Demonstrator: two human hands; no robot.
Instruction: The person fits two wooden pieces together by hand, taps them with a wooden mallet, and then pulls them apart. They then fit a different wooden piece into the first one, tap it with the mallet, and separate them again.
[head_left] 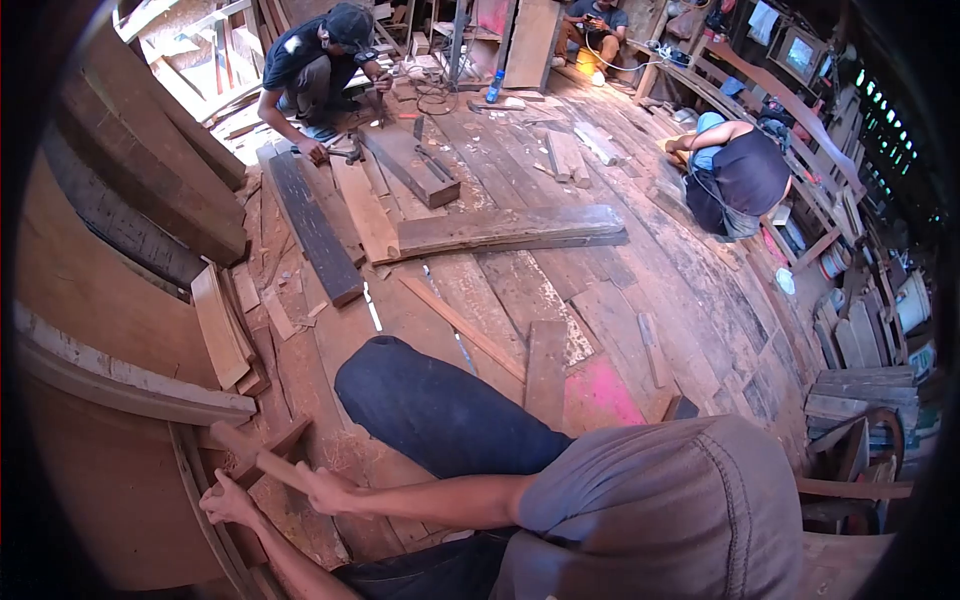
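Note:
My right hand [325,489] is closed round the lower end of a light wooden bar [281,468], which crosses a darker wooden piece [290,437] like a mallet's handle and head. Just below and left of it, my left hand [230,503] has its fingers bent at the edge of a wooden panel. What lies between those fingers is too small to tell. A curved wooden board [120,375] runs above both hands on the left. My raised knee [385,375] in dark trousers is to the upper right of the hands.
Thick planks [510,228] and a dark beam [315,230] lie on the plank floor. A person [315,60] crouches at the upper left with a tool, another [735,170] bends over at the right, and a third [595,30] sits at the back. Stacked wood [860,395] stands far right.

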